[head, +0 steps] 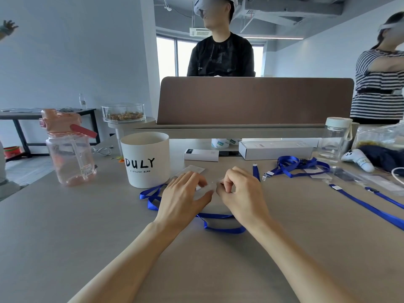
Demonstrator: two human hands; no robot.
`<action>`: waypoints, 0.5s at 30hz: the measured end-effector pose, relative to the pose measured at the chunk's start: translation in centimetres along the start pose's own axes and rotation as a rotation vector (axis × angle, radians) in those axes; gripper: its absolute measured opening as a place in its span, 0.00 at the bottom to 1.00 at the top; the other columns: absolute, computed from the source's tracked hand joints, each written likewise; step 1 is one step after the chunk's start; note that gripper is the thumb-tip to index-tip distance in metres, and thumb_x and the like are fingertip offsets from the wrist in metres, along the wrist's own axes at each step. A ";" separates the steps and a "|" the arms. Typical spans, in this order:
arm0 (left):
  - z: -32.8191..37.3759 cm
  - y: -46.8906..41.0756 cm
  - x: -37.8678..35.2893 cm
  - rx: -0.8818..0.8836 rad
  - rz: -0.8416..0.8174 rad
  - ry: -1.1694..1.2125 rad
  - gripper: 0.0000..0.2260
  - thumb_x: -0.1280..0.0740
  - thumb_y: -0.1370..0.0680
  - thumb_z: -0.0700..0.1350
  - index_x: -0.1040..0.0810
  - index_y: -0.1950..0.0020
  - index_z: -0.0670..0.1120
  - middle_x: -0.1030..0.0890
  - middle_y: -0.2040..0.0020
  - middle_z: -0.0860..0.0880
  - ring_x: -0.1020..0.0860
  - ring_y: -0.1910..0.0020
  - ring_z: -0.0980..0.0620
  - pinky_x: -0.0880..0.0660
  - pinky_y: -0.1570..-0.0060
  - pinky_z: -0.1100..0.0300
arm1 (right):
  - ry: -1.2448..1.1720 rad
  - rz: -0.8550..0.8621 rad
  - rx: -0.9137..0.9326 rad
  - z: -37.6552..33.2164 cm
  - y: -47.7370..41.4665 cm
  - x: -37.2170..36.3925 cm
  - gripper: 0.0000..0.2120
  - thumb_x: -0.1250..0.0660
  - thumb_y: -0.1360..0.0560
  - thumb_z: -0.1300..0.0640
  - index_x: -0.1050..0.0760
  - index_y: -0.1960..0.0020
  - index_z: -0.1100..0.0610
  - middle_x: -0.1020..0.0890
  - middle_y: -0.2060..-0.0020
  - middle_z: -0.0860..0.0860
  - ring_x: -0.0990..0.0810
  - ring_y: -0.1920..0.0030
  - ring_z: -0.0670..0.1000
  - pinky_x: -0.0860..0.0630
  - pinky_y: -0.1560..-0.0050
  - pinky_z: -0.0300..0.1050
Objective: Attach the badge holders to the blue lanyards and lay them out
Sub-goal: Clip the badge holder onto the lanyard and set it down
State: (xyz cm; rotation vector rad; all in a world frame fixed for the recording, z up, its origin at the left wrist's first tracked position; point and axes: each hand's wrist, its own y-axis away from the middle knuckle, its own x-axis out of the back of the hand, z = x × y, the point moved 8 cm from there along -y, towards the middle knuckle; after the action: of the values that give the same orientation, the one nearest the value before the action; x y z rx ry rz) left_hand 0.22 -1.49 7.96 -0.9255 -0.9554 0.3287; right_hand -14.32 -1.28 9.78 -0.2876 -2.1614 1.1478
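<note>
My left hand (pixel 183 197) holds a clear badge holder (pixel 205 189) at the middle of the grey table (pixel 65 226), thumb under it and fingers over it. My right hand (pixel 238 191) pinches the holder's right end with curled fingers; the lanyard clip there is hidden. A blue lanyard (pixel 218 226) loops under both hands and out to the left. A tangled blue lanyard (pixel 293 165) lies farther right. Two more blue lanyards (pixel 369 206) stretch toward the right edge, with clear badge holders (pixel 380 181) beside them.
A white pot marked DULY (pixel 146 158) stands just left of my hands, a pink water bottle (pixel 67 147) farther left. White boxes (pixel 275 149), a clear bottle (pixel 334 138) and a brown divider (pixel 253 101) line the back. Two people stand beyond the table.
</note>
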 end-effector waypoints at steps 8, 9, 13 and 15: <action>-1.0 0.0 -0.8 -0.011 -0.058 -0.054 0.04 0.29 0.26 0.48 0.22 0.55 0.49 0.21 0.56 0.55 0.24 0.56 0.52 0.24 0.60 0.56 | -0.186 0.093 -0.194 1.1 -0.1 0.8 0.23 0.27 0.29 0.65 0.38 0.69 0.49 0.20 0.66 0.48 0.19 0.62 0.46 0.25 0.64 0.36; -1.1 0.1 -1.2 -0.010 -0.094 -0.067 0.07 0.30 0.26 0.52 0.21 0.53 0.50 0.21 0.54 0.56 0.24 0.53 0.52 0.24 0.56 0.55 | -0.286 0.092 -0.295 1.7 -0.1 0.7 0.21 0.27 0.28 0.63 0.36 0.69 0.50 0.17 0.65 0.49 0.20 0.63 0.45 0.26 0.63 0.33; -2.0 0.7 -3.5 0.124 -0.365 0.005 0.27 0.30 0.31 0.64 0.29 0.35 0.56 0.26 0.40 0.59 0.33 0.38 0.57 0.32 0.38 0.59 | -0.691 0.123 -0.628 3.6 0.1 0.7 0.13 0.28 0.26 0.61 0.32 0.61 0.56 0.17 0.63 0.48 0.17 0.66 0.49 0.22 0.61 0.38; -1.5 0.9 -4.1 0.163 -0.456 0.106 0.32 0.28 0.31 0.63 0.33 0.31 0.56 0.30 0.36 0.60 0.37 0.36 0.58 0.36 0.35 0.59 | -0.824 0.108 -0.704 3.8 0.1 0.3 0.10 0.29 0.25 0.63 0.31 0.55 0.58 0.16 0.61 0.52 0.14 0.61 0.53 0.19 0.57 0.45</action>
State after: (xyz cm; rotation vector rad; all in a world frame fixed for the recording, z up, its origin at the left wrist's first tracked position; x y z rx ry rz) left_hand -0.75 -4.30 4.59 -0.5498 -0.9953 -0.0302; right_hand -17.04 -3.56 8.32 -0.2536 -3.2884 0.5330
